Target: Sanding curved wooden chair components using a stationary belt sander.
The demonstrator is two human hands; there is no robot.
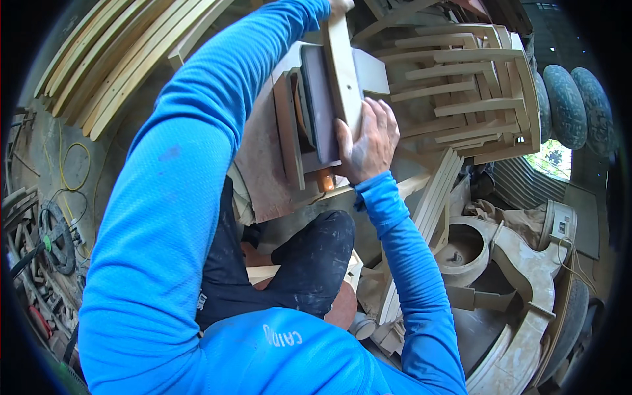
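Observation:
A long pale wooden piece lies lengthwise against the dark belt of a belt sander. My right hand grips its near end and presses it to the belt. My left hand holds the far end at the top edge of the view, and only part of that hand shows. Both arms wear bright blue sleeves. The sander sits in a plywood housing just beyond my knee.
Curved wooden slats are stacked at upper left. Assembled chair-back frames pile up at upper right, with loose slats below them. A dusty bandsaw stands at right. Cables and tools lie on the floor at left. Tyres lean far right.

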